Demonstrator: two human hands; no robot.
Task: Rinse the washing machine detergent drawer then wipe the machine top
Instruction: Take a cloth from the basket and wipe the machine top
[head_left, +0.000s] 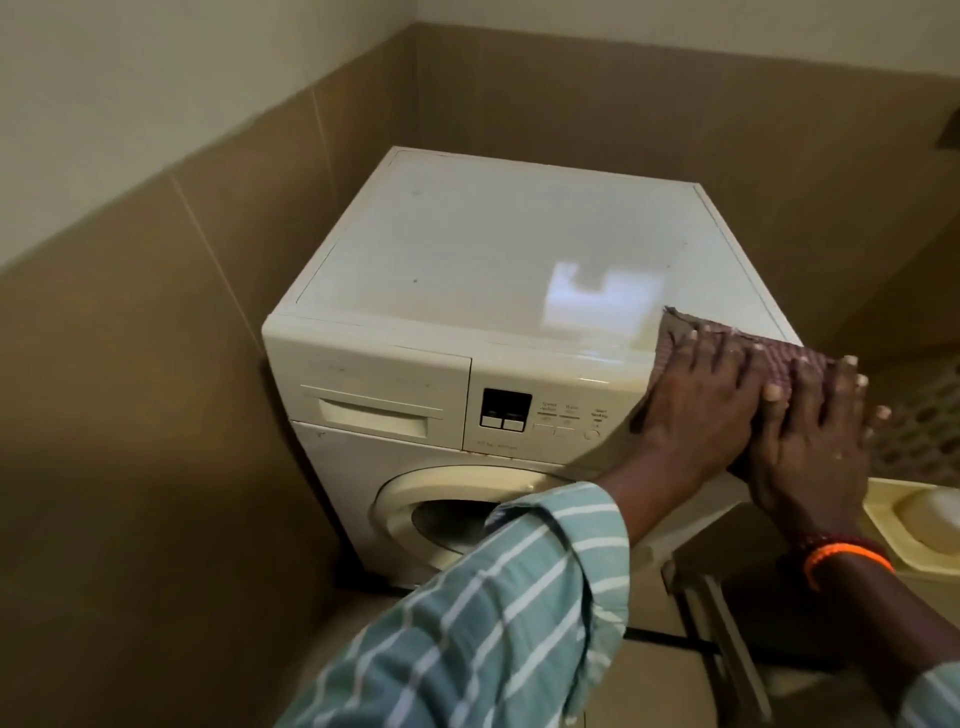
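A white front-loading washing machine (395, 478) stands in a tiled corner. Its flat top (493, 249) is glossy and shows a bright reflection. The detergent drawer (374, 410) sits closed at the upper left of the front panel. A brown patterned cloth (779, 358) lies over the front right corner of the top. My left hand (696, 410) presses flat on the cloth's left part, which hangs over the control panel. My right hand (821, 447), with an orange wristband, presses on the cloth beside it, fingers spread.
Brown tiled walls (156, 364) close in the machine on the left and behind. A cream tray with a white soap-like piece (930, 519) sits at the right edge, below a perforated basket (919, 421). Floor tiles lie below.
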